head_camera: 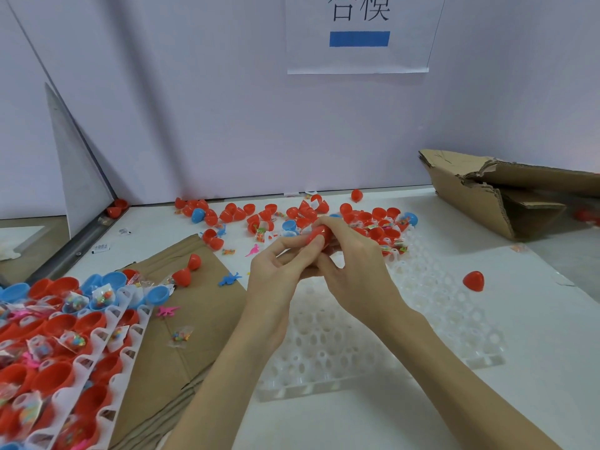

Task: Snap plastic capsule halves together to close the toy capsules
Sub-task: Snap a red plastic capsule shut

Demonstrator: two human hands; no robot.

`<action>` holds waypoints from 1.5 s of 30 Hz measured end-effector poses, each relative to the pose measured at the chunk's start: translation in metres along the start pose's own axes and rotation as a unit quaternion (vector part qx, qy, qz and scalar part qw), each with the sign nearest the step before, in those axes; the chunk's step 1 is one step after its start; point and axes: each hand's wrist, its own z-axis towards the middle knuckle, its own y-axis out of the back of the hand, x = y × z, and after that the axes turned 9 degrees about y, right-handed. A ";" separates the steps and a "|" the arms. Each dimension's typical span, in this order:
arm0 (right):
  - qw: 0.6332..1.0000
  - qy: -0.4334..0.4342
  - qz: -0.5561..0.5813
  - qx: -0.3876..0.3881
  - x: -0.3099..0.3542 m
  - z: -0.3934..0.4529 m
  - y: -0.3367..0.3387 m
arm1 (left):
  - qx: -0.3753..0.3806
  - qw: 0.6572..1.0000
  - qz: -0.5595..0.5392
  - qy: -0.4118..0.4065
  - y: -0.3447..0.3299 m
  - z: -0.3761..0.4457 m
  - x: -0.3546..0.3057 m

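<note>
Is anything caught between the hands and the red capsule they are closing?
Nothing visible. The left hand and right hand grip the red capsule directly with bare fingers; its seam is hidden.

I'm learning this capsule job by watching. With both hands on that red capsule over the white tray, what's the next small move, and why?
Probably squeeze the halves together until they seat. The left hand and right hand both grip the red capsule, held above the white tray, fingers curled around it. Whether its seam is closed is hidden, so press before setting it down.
</note>
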 end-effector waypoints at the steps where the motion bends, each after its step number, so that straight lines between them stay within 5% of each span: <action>1: 1.000 -0.002 -0.004 -0.003 0.000 0.000 0.000 | -0.001 1.000 0.003 -0.001 0.000 0.000 0.000; 8: 1.000 -0.004 0.000 -0.030 0.005 -0.001 -0.002 | 0.019 0.999 -0.024 0.018 0.000 0.002 0.001; 21: 0.999 0.015 0.027 0.042 -0.005 0.000 0.004 | -0.028 0.998 0.057 0.003 -0.002 0.003 0.007; 24: 0.997 -0.030 0.021 0.071 -0.001 0.003 0.006 | -0.051 0.995 0.080 -0.012 -0.002 0.006 0.008; 26: 0.986 -0.124 0.111 0.023 0.005 0.009 0.007 | -0.078 0.995 0.063 -0.019 -0.003 0.007 0.006; 28: 0.895 -0.292 0.325 -0.088 -0.003 0.027 0.018 | -0.109 0.993 0.030 -0.023 0.001 0.009 0.002; 31: 0.577 -0.400 0.678 -0.218 -0.030 0.060 0.052 | -0.125 0.992 0.006 -0.014 0.009 0.012 -0.003; 32: 0.520 -0.385 0.720 -0.252 -0.040 0.070 0.063 | -0.126 0.992 0.003 -0.006 0.010 0.013 -0.003; 33: 0.505 -0.367 0.729 -0.281 -0.049 0.080 0.074 | -0.126 0.992 0.001 0.002 0.010 0.013 -0.002; 37: 0.556 -0.349 0.665 -0.357 -0.073 0.100 0.094 | -0.121 0.993 0.012 0.013 0.010 0.014 0.000; 42: 0.732 -0.385 0.504 -0.248 -0.072 0.064 0.076 | -0.128 0.992 0.006 0.005 0.015 0.018 -0.002; 45: 0.734 -0.357 0.531 -0.228 -0.063 0.039 0.067 | -0.138 0.990 0.015 -0.009 0.016 0.018 -0.002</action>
